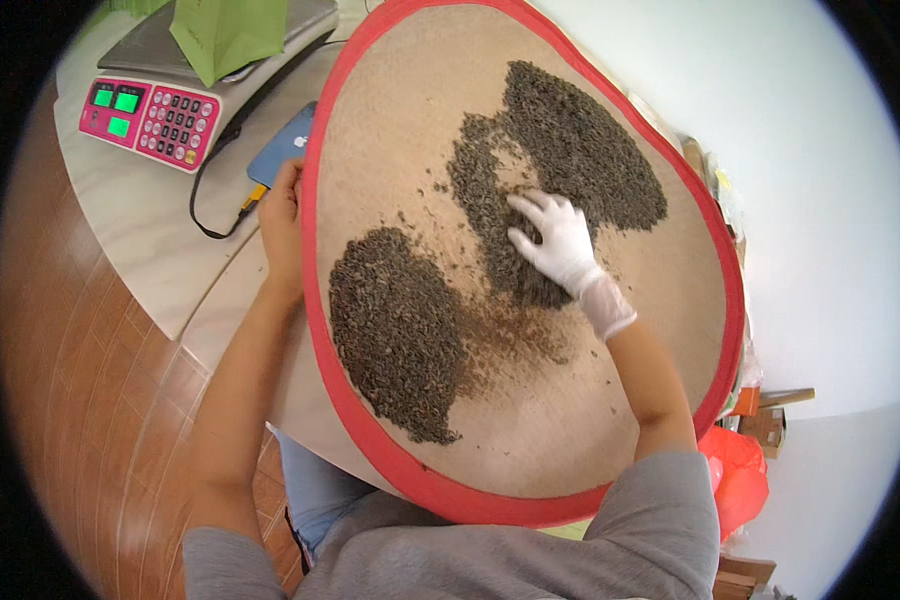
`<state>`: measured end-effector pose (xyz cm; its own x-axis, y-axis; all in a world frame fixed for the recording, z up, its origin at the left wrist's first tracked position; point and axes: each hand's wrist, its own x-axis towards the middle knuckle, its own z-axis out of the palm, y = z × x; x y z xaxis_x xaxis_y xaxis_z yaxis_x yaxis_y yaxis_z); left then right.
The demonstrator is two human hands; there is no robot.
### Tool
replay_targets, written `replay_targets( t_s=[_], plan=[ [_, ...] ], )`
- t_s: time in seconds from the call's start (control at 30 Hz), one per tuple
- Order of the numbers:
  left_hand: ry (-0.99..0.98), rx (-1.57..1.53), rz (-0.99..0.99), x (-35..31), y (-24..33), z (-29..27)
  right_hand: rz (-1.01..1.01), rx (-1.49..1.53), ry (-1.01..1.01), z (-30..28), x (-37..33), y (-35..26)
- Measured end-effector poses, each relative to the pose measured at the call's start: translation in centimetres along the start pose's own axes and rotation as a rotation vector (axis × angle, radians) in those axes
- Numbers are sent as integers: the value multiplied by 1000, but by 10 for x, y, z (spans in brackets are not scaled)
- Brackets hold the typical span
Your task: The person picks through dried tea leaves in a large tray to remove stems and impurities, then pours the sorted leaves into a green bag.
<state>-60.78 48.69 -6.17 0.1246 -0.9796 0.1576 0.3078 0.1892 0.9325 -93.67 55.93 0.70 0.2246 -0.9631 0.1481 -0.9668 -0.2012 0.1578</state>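
Note:
A wide, shallow round tray with a red cloth rim lies before me, bearing dark dried leaves that look like tea. One heap of leaves sits at the near left and a larger heap at the far right. Between them a narrower band of leaves runs under my right hand, which wears a thin white glove. Its fingers are spread and touch the leaves; their tips are partly hidden. My bare left hand grips the tray's left rim, with some fingers out of sight.
A pink-fronted scale with a green bag on its platform stands on the pale table at the far left. A blue phone with a cable lies by the tray rim. A red plastic bag and cartons sit at the right, beside the white wall.

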Motion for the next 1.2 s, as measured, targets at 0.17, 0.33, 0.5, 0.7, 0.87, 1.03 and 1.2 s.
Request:
replay_targets(
  t_s=[0.17,0.33,0.5,0.7,0.87,1.03,1.2],
  plan=[
    [-12,196,231,-5,5,7,73,184,45,-12,-39,1],
    [-4,99,210,-6,9,7,262,569,115,4,70,18],
    [-15,350,235,0,-1,0,303,406,11,50,159,13],
    [-59,241,220,0,-1,-4,113,116,-108,40,72,-39],
    [-101,271,230,0,0,-3,-60,-19,-123,-4,-53,-38],
    [-134,-190,54,9,-19,-15,270,634,-64,-44,-49,9],
    [-96,-131,102,11,-19,-4,441,224,74,5,10,107]
  ],
)
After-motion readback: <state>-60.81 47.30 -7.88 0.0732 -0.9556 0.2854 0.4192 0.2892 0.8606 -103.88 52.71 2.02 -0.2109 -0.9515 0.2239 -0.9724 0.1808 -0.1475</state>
